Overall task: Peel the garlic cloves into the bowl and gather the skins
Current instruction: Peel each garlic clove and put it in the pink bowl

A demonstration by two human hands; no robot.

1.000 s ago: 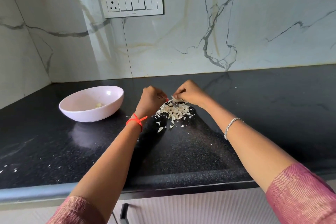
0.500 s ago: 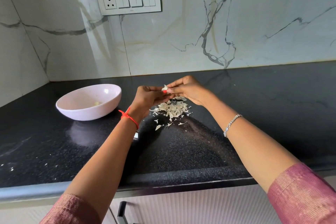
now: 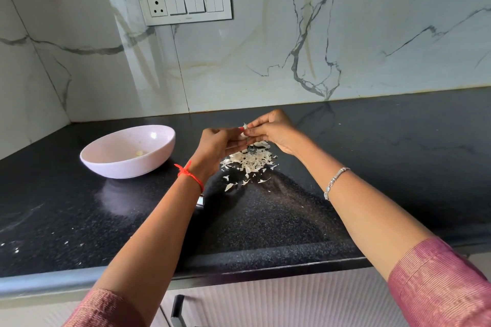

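One view only, worn on your head. Faces forward and down across the bench to the wall. Close in: left hand, right hand sit mid-frame.

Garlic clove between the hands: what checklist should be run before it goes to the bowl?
1. Garlic clove pinched by left hand and right hand: ok.
2. Clove fully peeled: not ok, a skin flap sticks up.
3. Bowl upright, left of the hands: ok.
4. Skins gathered: not ok, bits lie apart from the skin pile.
5. More cloves left to peel: cannot tell.
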